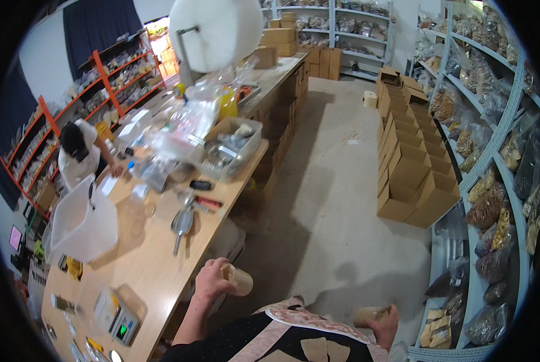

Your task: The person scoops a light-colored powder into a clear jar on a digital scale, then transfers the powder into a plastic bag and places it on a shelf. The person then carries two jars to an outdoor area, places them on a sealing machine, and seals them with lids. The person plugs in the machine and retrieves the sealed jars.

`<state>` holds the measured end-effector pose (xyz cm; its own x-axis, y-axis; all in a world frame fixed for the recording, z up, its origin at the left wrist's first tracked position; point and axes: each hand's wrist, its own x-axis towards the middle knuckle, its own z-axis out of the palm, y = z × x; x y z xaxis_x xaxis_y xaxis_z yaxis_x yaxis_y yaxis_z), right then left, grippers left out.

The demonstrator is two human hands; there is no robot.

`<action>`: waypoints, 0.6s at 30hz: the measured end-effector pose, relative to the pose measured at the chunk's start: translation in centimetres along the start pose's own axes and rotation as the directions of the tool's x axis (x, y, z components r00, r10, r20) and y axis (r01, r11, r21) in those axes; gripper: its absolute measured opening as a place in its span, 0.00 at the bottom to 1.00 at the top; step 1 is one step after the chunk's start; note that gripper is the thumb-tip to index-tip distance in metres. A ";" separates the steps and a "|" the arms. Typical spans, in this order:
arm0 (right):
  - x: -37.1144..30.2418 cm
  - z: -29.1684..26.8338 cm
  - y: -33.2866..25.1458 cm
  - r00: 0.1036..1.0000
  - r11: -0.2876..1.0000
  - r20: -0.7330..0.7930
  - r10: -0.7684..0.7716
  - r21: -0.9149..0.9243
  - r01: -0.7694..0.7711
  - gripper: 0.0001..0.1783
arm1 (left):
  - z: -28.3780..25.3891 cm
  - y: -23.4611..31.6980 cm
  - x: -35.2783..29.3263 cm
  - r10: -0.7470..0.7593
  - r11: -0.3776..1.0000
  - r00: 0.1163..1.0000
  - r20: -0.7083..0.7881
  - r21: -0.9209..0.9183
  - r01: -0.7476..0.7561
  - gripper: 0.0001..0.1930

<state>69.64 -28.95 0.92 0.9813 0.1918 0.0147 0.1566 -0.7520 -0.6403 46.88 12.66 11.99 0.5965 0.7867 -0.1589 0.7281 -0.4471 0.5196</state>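
My left hand (212, 279) is closed round a clear cylindrical jar (242, 282) with pale beige contents, tilted on its side beyond the table's edge. My right hand (385, 327) grips a similar beige-filled jar (366, 317), held low at my right side over the floor. The fingers of both hands are partly hidden by the jars. A metal scoop (182, 223) lies on the wooden table (161, 265) ahead of my left hand.
A white plastic bin (89, 220) and a digital scale (124, 323) stand on the table. Open cardboard boxes (411, 163) line the floor at right, beside shelves (499, 145) of bagged goods. Across the table, another person (80, 154) leans over it.
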 end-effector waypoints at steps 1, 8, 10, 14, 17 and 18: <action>2.5 -0.4 0.0 0.999 1.000 -0.019 0.026 -0.008 -0.026 0.49 | 0.1 2.3 2.9 0.035 0.999 0.999 0.004 0.014 -0.035 0.40; 18.2 0.3 0.7 0.970 0.959 -0.109 0.216 -0.162 -0.231 0.51 | 2.1 16.8 22.3 0.259 0.964 0.960 0.110 0.022 -0.263 0.45; 23.8 1.9 0.7 0.964 0.958 -0.113 0.241 -0.130 -0.255 0.51 | 3.4 19.5 27.6 0.267 0.963 0.958 0.108 0.008 -0.270 0.45; 38.3 4.6 -1.4 0.966 0.958 -0.003 0.258 -0.128 -0.257 0.50 | 6.0 23.8 37.1 0.214 0.977 0.977 0.018 -0.020 -0.214 0.40; 50.1 5.6 -5.7 0.983 0.979 0.061 0.172 -0.119 -0.164 0.49 | 6.1 26.7 42.1 0.010 1.000 0.999 -0.045 -0.001 -0.010 0.40; 53.7 6.1 -7.6 0.984 0.982 0.080 0.157 -0.114 -0.148 0.49 | 5.8 27.6 43.6 -0.051 0.998 0.997 -0.055 0.025 0.052 0.40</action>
<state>120.43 -9.13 1.87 0.9816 0.1210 -0.1475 0.0218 -0.8391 -0.5435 94.90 32.18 14.56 0.5394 0.8305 -0.1388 0.7665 -0.4161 0.4892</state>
